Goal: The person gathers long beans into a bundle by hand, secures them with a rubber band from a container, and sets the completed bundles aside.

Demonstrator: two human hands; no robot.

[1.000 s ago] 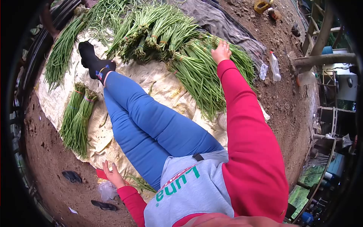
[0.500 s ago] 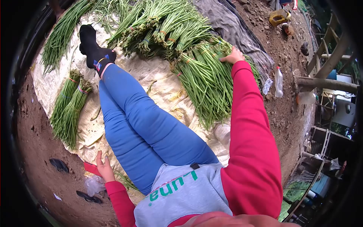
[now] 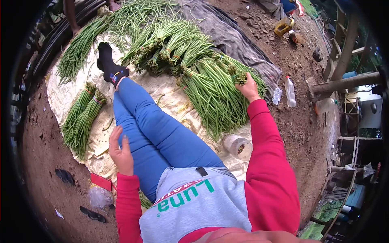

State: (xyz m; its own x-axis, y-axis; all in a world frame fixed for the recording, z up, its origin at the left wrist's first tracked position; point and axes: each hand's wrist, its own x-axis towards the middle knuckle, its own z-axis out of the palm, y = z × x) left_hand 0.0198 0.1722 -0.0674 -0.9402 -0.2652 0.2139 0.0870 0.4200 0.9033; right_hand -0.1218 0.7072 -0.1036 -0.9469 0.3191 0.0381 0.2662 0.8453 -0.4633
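Note:
My right hand (image 3: 248, 88) is closed around the stem end of a bundle of long green beans (image 3: 240, 77), at the right side of the large bean pile (image 3: 214, 95). My left hand (image 3: 121, 153) is raised beside my thigh, thumb and fingers apart, holding nothing. Below it, a flat red object (image 3: 101, 182) lies at the edge of the pale sheet (image 3: 109, 135). Two tied bean bundles (image 3: 84, 121) rest on the sheet left of my outstretched legs.
Near my right hip lies a clear plastic container (image 3: 237, 146). A plastic bottle (image 3: 290, 92) and a yellow jug (image 3: 284, 26) lie on the soil. Dark sandals (image 3: 93, 214) and a plastic bag (image 3: 100, 197) are at lower left. Another person's limb (image 3: 70, 16) shows at upper left.
My left hand has moved up and away from the red object. My right hand has shifted from resting on the pile to gripping a bundle's end. The camera view has shifted slightly.

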